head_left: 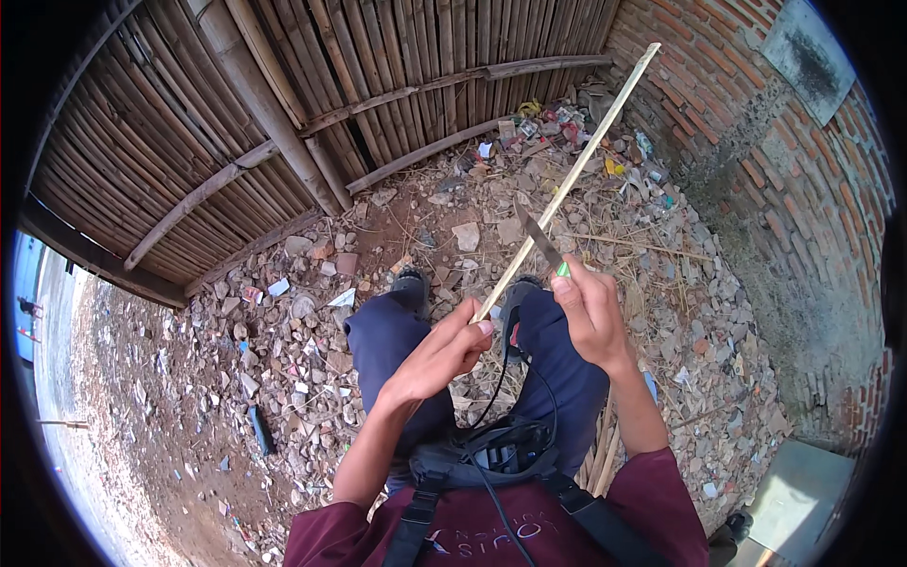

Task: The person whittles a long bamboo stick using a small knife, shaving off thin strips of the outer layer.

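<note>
A long, pale bamboo strip [583, 161] slants up and to the right in front of me, its far end reaching the corner between the fence and the brick wall. My left hand [446, 348] grips its near end between thumb and fingers. In my right hand [590, 314] is a knife [541, 238] with a green handle, held in a closed fist. The dark blade points up and left and crosses the strip around its lower middle. Whether the edge bites into the bamboo cannot be made out.
A bamboo fence [406, 57] stands ahead and to the left; a brick wall [803, 198] rises at the right. Stones and litter [283, 350] cover the ground. A black pouch with cables [491, 454] rests at my waist. A pale board [798, 496] lies at the lower right.
</note>
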### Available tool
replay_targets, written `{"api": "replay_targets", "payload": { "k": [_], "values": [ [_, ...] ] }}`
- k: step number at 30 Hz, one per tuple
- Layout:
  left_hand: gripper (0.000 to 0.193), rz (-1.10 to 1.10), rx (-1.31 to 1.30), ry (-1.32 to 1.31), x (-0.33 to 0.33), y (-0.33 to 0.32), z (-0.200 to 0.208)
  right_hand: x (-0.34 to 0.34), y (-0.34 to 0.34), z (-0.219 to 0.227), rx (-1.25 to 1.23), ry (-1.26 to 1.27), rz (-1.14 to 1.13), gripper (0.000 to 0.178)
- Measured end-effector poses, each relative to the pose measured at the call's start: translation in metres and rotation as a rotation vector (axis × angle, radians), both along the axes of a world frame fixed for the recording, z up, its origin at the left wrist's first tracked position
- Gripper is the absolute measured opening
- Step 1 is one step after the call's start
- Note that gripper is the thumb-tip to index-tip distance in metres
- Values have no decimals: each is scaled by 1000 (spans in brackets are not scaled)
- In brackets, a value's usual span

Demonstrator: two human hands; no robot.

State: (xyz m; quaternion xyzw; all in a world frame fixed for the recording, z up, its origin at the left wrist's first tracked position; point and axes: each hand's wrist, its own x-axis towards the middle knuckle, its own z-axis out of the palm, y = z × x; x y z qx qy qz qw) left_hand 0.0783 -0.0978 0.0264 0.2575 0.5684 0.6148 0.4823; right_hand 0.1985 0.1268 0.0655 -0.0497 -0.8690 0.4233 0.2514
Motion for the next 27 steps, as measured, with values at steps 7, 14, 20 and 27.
{"api": "replay_targets", "payload": {
  "k": [7, 14, 20, 27],
  "values": [
    [32, 49, 25, 361, 5, 3, -7, 2, -14, -19, 399, -41, 39, 38],
    [47, 94, -21, 319, 14, 6, 8, 3, -15, -14, 461, -68, 119, 40],
    [52, 55, -81, 488, 18, 7, 29, 6, -16, -12, 500, -84, 149, 41],
    [50, 191, -51, 685, 24, 8, 20, 1, -15, -9, 515, -56, 131, 40]
  ]
}}
